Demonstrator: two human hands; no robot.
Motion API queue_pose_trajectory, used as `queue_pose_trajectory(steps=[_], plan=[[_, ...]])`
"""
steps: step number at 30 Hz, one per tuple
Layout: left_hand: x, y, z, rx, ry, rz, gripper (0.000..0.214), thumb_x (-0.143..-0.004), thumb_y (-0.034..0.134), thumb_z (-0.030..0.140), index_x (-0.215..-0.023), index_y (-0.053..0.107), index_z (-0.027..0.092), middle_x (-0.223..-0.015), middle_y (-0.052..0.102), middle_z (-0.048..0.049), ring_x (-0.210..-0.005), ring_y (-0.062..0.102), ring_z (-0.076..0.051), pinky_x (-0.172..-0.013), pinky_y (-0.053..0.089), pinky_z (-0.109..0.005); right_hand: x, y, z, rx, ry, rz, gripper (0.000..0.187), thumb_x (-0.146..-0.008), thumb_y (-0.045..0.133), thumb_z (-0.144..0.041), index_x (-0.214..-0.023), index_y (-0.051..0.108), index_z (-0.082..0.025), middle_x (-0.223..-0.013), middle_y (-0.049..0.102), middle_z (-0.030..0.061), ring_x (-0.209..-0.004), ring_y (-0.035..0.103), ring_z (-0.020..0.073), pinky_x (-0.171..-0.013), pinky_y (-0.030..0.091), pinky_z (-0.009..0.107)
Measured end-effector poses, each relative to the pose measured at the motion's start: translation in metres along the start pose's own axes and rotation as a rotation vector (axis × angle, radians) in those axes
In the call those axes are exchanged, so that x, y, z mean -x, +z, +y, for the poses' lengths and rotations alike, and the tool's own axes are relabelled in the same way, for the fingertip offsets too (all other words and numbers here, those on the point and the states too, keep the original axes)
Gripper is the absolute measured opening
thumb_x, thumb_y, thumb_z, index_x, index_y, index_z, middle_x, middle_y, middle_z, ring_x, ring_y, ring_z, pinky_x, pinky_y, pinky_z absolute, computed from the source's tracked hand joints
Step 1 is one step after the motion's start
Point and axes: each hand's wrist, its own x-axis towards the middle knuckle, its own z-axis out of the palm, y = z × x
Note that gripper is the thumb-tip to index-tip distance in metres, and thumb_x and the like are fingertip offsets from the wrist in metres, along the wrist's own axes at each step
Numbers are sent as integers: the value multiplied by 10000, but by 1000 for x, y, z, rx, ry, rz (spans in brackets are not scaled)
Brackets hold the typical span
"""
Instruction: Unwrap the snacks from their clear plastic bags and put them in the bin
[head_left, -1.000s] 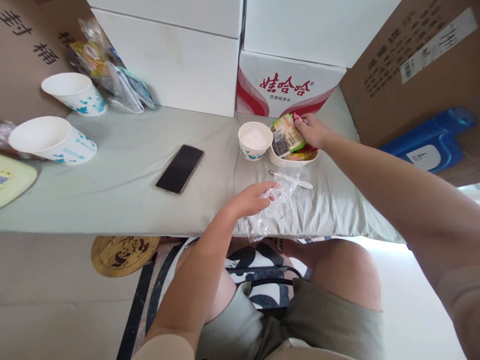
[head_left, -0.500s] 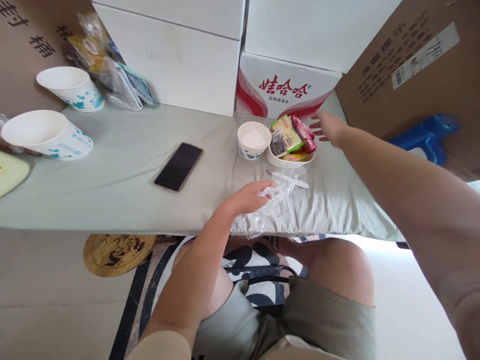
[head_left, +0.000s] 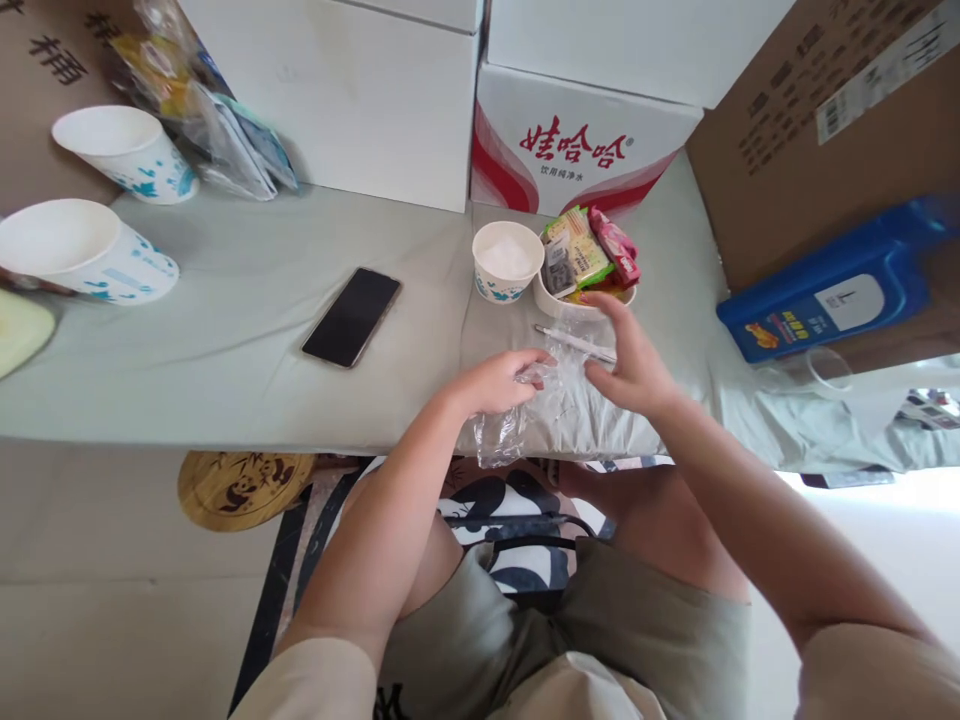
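Observation:
My left hand (head_left: 504,383) is closed on a crumpled clear plastic wrapper (head_left: 504,437) near the table's front edge. My right hand (head_left: 628,362) is open, thumb and fingers apart, beside the wrapper's right part. A slim white pen-like tool (head_left: 576,343) lies on the cloth, partly covered by plastic and the right fingers. Just behind stands a white bowl (head_left: 555,303) of packaged snacks (head_left: 581,250), its front right partly hidden by my right fingers. Left of it, touching or nearly so, is a paper cup (head_left: 501,287) with something white inside.
A phone (head_left: 352,317) lies left of centre. Two paper cups (head_left: 161,275) lie tilted at far left, near bagged items (head_left: 232,155). White boxes (head_left: 330,110) and a red-and-white carton (head_left: 577,150) line the back. A blue bottle (head_left: 832,285) leans right, near a clear cup (head_left: 821,372).
My right hand has come from beyond the snack bowl's right side back toward me, beside the plastic wrapper. My left hand keeps its hold on the wrapper. The view has shifted slightly.

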Motion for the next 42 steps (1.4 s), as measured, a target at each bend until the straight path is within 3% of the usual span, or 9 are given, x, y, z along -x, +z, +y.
queue_pose_trajectory(steps=[7,12,16,20,23,27,30,36,42], plan=[[3,-9,4,18,-136,211,323,-869,633,287,-1169,696,184,-989,727,-35,-820,639,-147,-768,506,-262,51,9,-1,-47,252,235,48,-816,571,-242,-830,602,-275,-641,584,-20,-627,620,190,-659,518,353],[-6,-22,4,122,-134,495,169,-877,610,290,-981,680,177,-737,619,9,-504,461,-74,-492,375,-205,66,-7,3,-160,202,146,44,-785,578,-296,-748,574,-271,-729,684,21,-626,608,188,-590,489,337],[-16,-40,-1,108,-124,838,33,-847,608,215,-837,617,185,-652,568,26,-538,527,-91,-532,426,-201,74,-11,11,-221,331,-31,31,-815,574,-289,-808,580,-259,-612,681,-29,-432,475,122,-477,381,279],[-1,-49,-1,-22,115,1213,115,-851,632,276,-932,594,205,-771,619,20,-666,611,-107,-703,518,-236,81,-10,18,-248,430,47,74,-828,571,-286,-896,584,-259,-623,694,-37,-452,517,128,-509,407,285],[27,-37,5,-118,294,832,410,-869,618,583,-1020,632,201,-944,716,-67,-961,704,-204,-938,547,-341,83,-8,22,-289,482,149,130,-841,566,-314,-955,594,-258,-621,679,-37,-500,565,148,-555,443,310],[48,-10,8,-330,15,226,745,-667,854,500,-1298,592,204,-1161,753,-101,-1247,648,-282,-1161,431,-440,81,-5,26,-472,526,206,193,-850,576,-370,-1003,556,-254,-615,635,-52,-520,585,145,-550,468,305],[42,-1,2,-301,-142,306,434,-765,749,358,-1150,618,206,-889,734,-14,-983,706,-216,-1049,507,-423,78,-4,28,-591,567,249,284,-823,633,-401,-1043,514,-267,-683,604,-65,-516,586,124,-529,496,286],[28,-9,-2,230,30,706,384,-774,717,310,-1093,512,249,-858,611,50,-717,697,-118,-761,580,-286,71,-1,37,-699,651,378,343,-789,681,-368,-1041,465,-282,-809,570,-67,-462,507,68,-471,475,248],[22,-4,3,166,-136,457,690,-711,827,396,-1278,467,235,-840,681,12,-776,713,-152,-764,559,-291,67,0,45,-722,741,494,367,-809,693,-371,-1079,454,-298,-829,571,-71,-460,512,69,-469,469,241]])
